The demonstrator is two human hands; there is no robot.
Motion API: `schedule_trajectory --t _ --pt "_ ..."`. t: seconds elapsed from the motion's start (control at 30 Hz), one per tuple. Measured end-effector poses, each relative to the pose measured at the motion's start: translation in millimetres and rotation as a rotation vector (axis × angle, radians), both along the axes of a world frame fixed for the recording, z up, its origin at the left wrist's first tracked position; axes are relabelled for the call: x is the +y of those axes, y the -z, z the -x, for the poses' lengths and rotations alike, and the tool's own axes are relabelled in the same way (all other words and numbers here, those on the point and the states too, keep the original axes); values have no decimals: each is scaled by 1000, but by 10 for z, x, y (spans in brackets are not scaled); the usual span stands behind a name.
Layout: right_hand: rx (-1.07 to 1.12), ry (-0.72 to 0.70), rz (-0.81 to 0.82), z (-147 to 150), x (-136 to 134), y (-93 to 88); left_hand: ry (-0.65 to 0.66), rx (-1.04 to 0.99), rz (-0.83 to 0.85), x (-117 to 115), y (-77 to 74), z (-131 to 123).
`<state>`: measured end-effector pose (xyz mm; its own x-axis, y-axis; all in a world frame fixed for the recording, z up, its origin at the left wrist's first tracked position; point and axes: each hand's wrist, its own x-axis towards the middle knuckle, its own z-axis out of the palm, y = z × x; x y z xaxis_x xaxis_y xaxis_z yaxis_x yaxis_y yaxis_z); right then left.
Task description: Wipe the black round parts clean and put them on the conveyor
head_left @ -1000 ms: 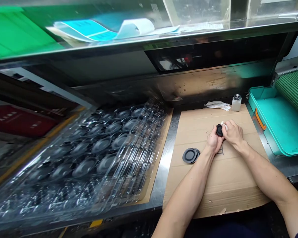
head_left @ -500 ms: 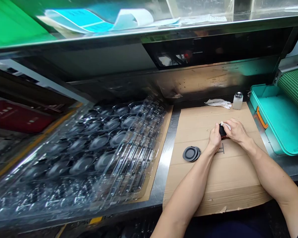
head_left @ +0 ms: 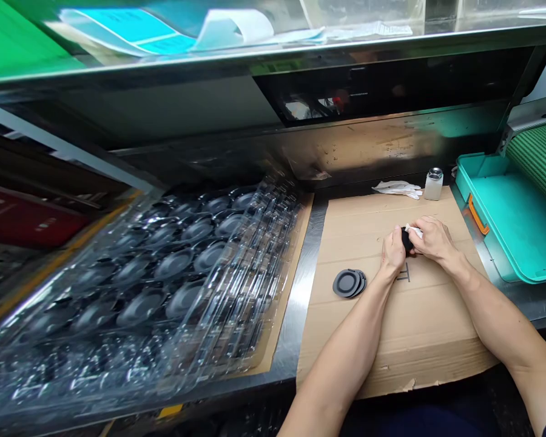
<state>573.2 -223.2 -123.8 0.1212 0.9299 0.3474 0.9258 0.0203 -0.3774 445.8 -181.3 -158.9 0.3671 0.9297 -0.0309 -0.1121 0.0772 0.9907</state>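
Note:
Above the cardboard sheet (head_left: 346, 340), my left hand (head_left: 394, 249) is closed on the edge of a black round part (head_left: 406, 239). Closed in a pinch, my right hand (head_left: 432, 240) presses a small white cloth (head_left: 414, 230) against that part. Fingers cover much of the part, so its full shape is hidden. To the left of my left forearm, a few flat black round discs (head_left: 347, 283) lie overlapping on the cardboard.
Clear plastic trays (head_left: 255, 291) with several black round parts (head_left: 175, 261) fill the left side. A white glove (head_left: 398, 189) and a bottle with a metal top (head_left: 434, 184) stand behind the cardboard. A teal bin (head_left: 519, 243) sits right, by a green conveyor belt (head_left: 541, 152). A metal shelf (head_left: 273, 67) crosses above.
The camera view has shifted slightly, so the scene sits a little further left. Both hands stay together on the black part with the cloth; their grip looks nearly the same.

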Motion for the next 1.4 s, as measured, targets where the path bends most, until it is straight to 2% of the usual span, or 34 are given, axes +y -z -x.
schedule_trajectory --t 0.13,0.4,0.5,0.67,0.83,1.13,1.4 --pt "15 -14 -22 7 0 -17 -35 47 -41 1 13 5" --pt "-1 -11 -22 -9 11 -1 27 39 -29 -22 -4 10" --pt "27 -19 -40 -24 27 21 57 3 18 10 -1 -2" --pt "80 9 -95 -83 36 37 10 -60 147 52 -14 -31" --pt "51 -57 -71 -40 36 86 5 -14 100 6 -50 -32" --pt "20 -32 -95 -11 13 39 8 32 82 22 -15 -21" --pt "-14 -9 -55 -35 29 103 14 80 49 22 -15 -12"
